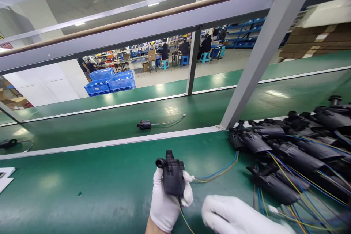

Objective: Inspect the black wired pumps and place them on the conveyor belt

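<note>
My left hand, in a white glove, is wrapped round a small black pump-like part with a round nozzle at its upper left. Blue and yellow wires trail from the part to the right across the green bench. My right hand, also gloved, lies low at the bottom edge, just right of the part; its fingers are curled under and hidden. A heap of several identical black parts with wires lies at the right.
Another black part with wires sits on the green conveyor belt beyond the bench, and one more at far left. A grey slanted frame post rises from the bench edge. Blue crates and seated people are far behind.
</note>
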Action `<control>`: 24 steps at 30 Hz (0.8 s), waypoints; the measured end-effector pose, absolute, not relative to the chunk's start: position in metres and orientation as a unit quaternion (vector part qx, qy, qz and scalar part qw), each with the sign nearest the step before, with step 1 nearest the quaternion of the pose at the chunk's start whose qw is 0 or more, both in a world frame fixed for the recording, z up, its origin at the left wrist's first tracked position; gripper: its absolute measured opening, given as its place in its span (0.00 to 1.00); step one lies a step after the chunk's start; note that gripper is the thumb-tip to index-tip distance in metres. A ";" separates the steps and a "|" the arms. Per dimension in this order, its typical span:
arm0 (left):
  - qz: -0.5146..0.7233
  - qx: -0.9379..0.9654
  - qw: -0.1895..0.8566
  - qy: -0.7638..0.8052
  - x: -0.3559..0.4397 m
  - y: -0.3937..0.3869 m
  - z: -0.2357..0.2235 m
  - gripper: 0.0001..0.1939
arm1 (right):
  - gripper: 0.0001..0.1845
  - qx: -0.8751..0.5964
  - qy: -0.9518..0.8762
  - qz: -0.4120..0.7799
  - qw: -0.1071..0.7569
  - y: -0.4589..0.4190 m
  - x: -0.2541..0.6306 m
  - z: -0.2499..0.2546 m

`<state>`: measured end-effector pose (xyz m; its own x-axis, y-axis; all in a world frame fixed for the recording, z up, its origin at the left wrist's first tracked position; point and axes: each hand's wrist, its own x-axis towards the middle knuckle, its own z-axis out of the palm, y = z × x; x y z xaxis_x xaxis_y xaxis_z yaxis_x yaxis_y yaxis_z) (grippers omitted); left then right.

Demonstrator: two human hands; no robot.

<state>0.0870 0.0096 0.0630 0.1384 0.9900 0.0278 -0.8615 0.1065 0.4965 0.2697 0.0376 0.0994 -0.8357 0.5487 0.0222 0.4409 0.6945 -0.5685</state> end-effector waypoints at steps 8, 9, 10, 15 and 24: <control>0.695 0.345 0.543 0.321 0.098 0.000 0.065 0.53 | 0.36 -0.263 -0.801 0.430 0.323 0.046 0.261 0.098; 0.702 0.349 0.518 0.343 0.102 0.000 0.064 0.59 | 0.37 -0.254 -0.805 0.416 0.339 0.046 0.262 0.096; 0.705 0.356 0.493 0.365 0.105 -0.001 0.062 0.61 | 0.37 -0.247 -0.809 0.404 0.349 0.045 0.263 0.093; 0.721 0.374 0.384 0.438 0.116 -0.007 0.057 0.59 | 0.35 -0.250 -0.826 0.368 0.346 0.043 0.274 0.084; 0.678 0.411 0.414 0.448 0.107 -0.007 0.056 0.60 | 0.35 -0.250 -0.817 0.383 0.352 0.047 0.275 0.080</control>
<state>0.1073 -0.0067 0.0560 -0.3194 0.9292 0.1860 -0.1932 -0.2560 0.9472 0.2745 0.0468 0.0804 -0.6274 0.6780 0.3830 0.1394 0.5817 -0.8014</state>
